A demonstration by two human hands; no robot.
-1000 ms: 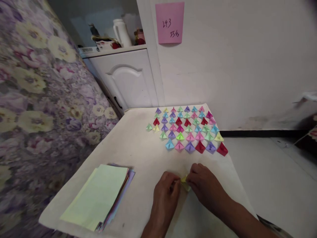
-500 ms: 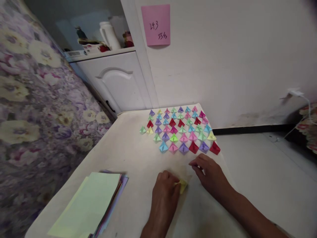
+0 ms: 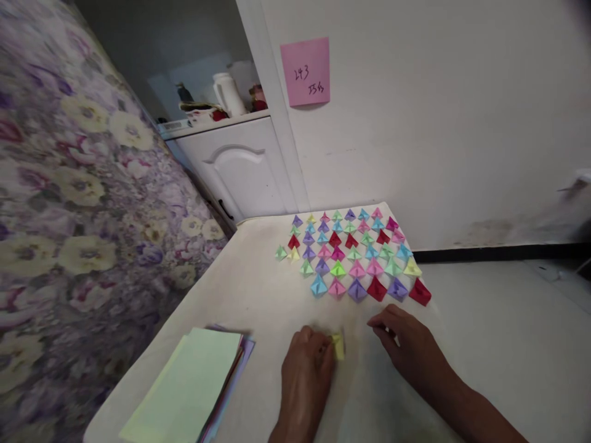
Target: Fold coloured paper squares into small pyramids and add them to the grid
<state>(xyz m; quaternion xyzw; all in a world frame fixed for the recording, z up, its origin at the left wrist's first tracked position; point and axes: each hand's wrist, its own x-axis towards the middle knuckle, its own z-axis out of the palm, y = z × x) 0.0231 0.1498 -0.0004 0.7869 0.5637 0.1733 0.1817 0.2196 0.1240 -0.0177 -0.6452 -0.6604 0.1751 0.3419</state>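
We see our left hand (image 3: 305,369) pinching a small yellow folded paper (image 3: 338,346) on the white table (image 3: 258,295). Our right hand (image 3: 406,344) rests just beside it, fingers loose and holding nothing, near rows of coloured paper pieces (image 3: 353,258). A paper stack (image 3: 189,387) lies left.

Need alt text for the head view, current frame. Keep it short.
A person's left hand pinches a small folded yellow paper piece on a white table, while the right hand rests open beside it. Rows of small multicoloured folded paper shapes lie beyond, and a stack of pastel paper sheets sits at the left.
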